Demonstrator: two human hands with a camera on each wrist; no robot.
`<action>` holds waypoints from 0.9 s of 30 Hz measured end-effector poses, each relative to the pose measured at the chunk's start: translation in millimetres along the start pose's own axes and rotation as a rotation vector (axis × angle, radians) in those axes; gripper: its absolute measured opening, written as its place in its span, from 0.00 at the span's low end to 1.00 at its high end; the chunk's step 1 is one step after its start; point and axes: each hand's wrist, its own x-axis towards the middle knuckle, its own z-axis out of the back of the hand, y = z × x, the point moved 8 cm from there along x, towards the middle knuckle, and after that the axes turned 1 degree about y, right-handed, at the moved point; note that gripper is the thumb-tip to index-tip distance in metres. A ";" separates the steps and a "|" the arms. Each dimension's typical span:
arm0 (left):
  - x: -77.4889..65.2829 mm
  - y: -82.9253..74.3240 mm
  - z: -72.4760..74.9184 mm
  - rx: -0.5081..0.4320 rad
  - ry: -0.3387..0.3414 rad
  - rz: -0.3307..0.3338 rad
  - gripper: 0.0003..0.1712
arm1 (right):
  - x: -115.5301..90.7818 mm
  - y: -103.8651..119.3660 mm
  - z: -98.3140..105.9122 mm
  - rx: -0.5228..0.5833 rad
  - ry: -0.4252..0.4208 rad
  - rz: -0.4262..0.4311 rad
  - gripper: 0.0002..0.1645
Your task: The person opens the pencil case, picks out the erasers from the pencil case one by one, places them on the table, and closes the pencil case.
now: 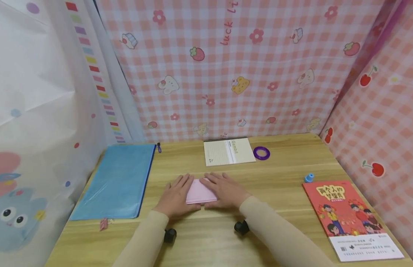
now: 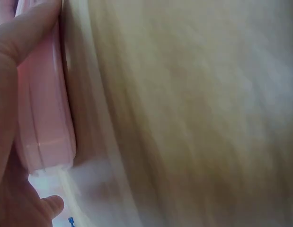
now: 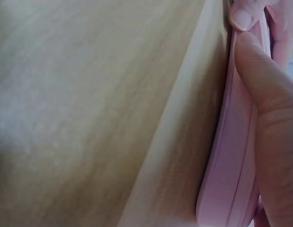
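Observation:
A flat pink case with rounded corners and a seam along its side lies on the table between both hands. On its left end, my left hand holds it, the thumb lying across the near side. From the right, my right hand grips the opposite end, its thumb also against the near side. The two thumb tips nearly meet at the middle of that side. In the right wrist view, the case's pink side shows below the thumb. The palms and fingers cover both ends of the case.
A blue zip folder lies at left, a small pink clip-like item by its near edge. Behind the hands are a notepad and a purple ring. A small blue object stands by a red book at right.

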 end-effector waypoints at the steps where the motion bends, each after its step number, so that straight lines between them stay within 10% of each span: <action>1: 0.8 -0.2 -0.4 0.003 0.003 0.001 0.64 | 0.6 0.0 -0.4 0.005 0.000 0.001 0.56; 27: 10.4 -12.3 0.9 -0.013 -0.004 -0.006 0.64 | -1.5 -0.8 -0.1 0.118 -0.091 0.021 0.52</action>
